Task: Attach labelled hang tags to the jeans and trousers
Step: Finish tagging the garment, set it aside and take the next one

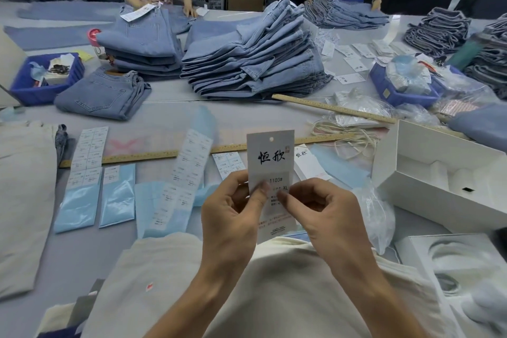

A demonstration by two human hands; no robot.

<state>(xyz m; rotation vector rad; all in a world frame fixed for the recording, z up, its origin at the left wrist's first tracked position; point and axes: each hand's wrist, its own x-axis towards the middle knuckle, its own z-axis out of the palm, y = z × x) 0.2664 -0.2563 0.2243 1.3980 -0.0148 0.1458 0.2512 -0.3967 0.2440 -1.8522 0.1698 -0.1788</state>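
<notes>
Flat rectangular card tag (270,156), punched hole on top, pinched upright by left hand (233,214) and right hand (321,214), thumbs pressing its sticker; folded denim jeans (252,60) stacked on tabletop (170,115).

Both forearms reach forward, bare. The left hand (233,208) and right hand (318,211) are raised close together, fingers curled, thumbs and forefingers pinching.

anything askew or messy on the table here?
Mostly the big middle jeans stack: it leans, layers fanned out rather than squared like the stack to its left. String lies in a loose tangle by the ruler. The hang tag held by the left hand and right hand looks undamaged.
</notes>
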